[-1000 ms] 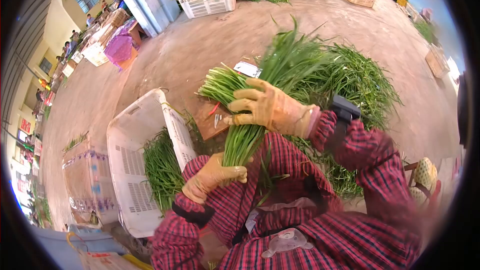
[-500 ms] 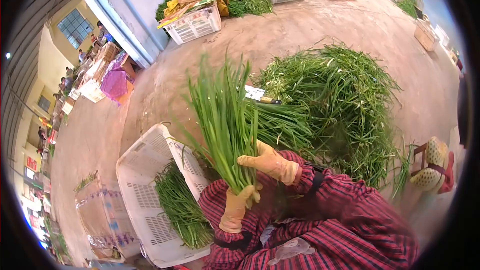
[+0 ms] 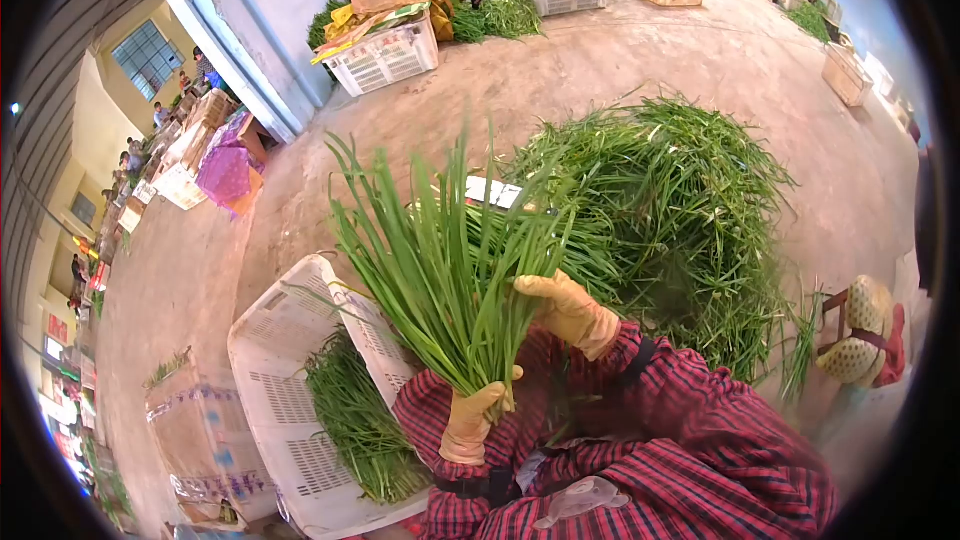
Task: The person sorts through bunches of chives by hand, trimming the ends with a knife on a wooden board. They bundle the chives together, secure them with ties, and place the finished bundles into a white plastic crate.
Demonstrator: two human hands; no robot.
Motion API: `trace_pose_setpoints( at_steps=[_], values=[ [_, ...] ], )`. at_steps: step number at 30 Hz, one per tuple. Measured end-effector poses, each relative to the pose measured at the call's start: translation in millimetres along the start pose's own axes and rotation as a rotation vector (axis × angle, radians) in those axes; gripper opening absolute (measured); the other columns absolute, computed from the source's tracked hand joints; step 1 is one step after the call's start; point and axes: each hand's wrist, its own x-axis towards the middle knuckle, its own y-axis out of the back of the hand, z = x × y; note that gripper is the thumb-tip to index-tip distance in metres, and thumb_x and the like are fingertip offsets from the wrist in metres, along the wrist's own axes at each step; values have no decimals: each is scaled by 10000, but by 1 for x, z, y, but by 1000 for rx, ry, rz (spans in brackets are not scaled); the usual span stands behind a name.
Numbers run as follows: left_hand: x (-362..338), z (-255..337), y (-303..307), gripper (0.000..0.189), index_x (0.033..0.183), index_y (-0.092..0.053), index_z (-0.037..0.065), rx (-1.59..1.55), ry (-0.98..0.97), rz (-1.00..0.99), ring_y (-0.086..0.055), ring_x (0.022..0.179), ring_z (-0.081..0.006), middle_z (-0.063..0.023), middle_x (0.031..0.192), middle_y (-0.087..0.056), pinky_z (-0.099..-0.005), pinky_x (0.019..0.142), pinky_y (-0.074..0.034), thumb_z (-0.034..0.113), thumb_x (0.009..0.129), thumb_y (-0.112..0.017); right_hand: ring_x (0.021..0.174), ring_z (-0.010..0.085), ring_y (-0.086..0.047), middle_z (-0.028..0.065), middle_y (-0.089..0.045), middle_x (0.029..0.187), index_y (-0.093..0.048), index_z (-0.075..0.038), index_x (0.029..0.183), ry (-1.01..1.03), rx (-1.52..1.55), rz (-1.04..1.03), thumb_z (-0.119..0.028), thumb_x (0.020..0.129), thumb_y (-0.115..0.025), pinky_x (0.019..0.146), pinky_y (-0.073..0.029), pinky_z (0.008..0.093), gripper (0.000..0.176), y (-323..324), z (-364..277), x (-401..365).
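Green leaves make the biggest thing here: a loose heap [image 3: 690, 220] on the floor [image 3: 180, 270], well apart from the white crate [image 3: 275, 390] and across from its long wall. The crate seems to be plastic, with slots in its walls, and inside it lies a smaller pile of greens [image 3: 365, 430].

The bundle of green stalks [image 3: 435, 295] comes next in size. It is held up in the air just beside the crate, on the side toward the heap, with its leaves spread like a fan and its lower ends gathered together. I judge that it is light enough for one hand, but long, so its top will swing and bend easily. The leaves look soft and smooth; they may slide over one another, and hard squeezing could bruise them. The lower part seems firmer, therefore the best place to take hold is low, where the stalks come together.

The left hand [image 3: 480, 414], gloved, has exactly this place: it wraps around the gathered ends. The right hand [image 3: 572, 312], gloved also, is farther from the crate, at the bundle's edge. Its fingers are partly hidden, so I cannot tell if it grips anything.

Smallest is a white flat object [image 3: 492, 192], near the heap's edge that faces the crate.
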Motion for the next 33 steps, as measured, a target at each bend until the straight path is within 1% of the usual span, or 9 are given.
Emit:
trace_pose_setpoints(
  at_steps=[5,7,13,16,18,22,29,31,33],
  values=[
    [-1,-12,7,335,1134,-592,-49,56,18,4,-634,642,-164,-207,1036,-667,-261,587,-540,35,823,-683,1126,212,-559,79,-558,1265,-384,-51,1390,55,-40,-8,-156,873,-669,964,-466,389,599,-13,-16,-2],
    [0,-12,4,323,1115,-588,-80,97,45,20,-632,639,-173,-229,1048,-655,-269,581,-542,42,831,-683,1187,189,-511,79,-505,1316,-378,-60,1408,75,-488,-23,-144,843,-706,946,-480,395,659,-14,-13,7],
    [-4,-17,6,307,1104,-594,-81,301,43,138,-640,655,-193,-176,892,-665,-297,595,-543,-19,816,-677,840,180,-646,70,-664,986,-603,-22,1126,46,-158,145,-115,875,-653,783,-544,325,272,2,-20,25],
    [-7,-16,-6,214,1019,-645,-1,245,-9,175,-615,613,-135,-67,784,-665,-249,558,-491,17,815,-709,882,189,-643,69,-659,1018,-594,-21,1147,118,-39,206,-162,902,-623,805,-538,339,284,4,-32,10],
    [-10,-18,-4,406,1187,-531,-106,213,-44,113,-628,640,-224,-191,897,-659,-311,595,-532,-21,815,-668,976,198,-623,63,-648,1071,-586,-34,1174,137,36,247,-213,928,-597,855,-517,359,304,18,-39,-3],
    [-12,-19,0,399,1204,-517,-94,129,3,32,-629,647,-224,-259,1017,-641,-319,593,-532,-53,822,-628,1217,281,-450,57,-372,1407,-386,-134,1367,186,-4,402,-332,931,-612,919,-442,479,530,42,-48,-30],
    [-11,-25,-11,368,1169,-535,-91,222,-85,99,-627,647,-207,-232,1017,-649,-300,581,-525,-54,812,-619,1226,293,-456,70,-350,1424,-267,-92,1436,307,-106,608,-410,927,-599,918,-455,442,686,75,-33,-56],
    [-11,-19,-19,306,1117,-567,-84,255,-70,131,-626,640,-188,-190,977,-664,-281,578,-520,-25,825,-634,1111,259,-544,78,-464,1332,-383,-69,1367,330,-138,682,-425,937,-579,865,-481,385,592,69,-34,-58],
    [-10,-11,-31,292,1106,-581,-80,229,-93,117,-622,634,-178,-175,955,-669,-273,576,-516,-1,833,-643,937,215,-615,80,-604,1108,-519,-48,1222,239,-115,437,-451,944,-558,784,-500,337,492,74,-32,-65]
  ],
)
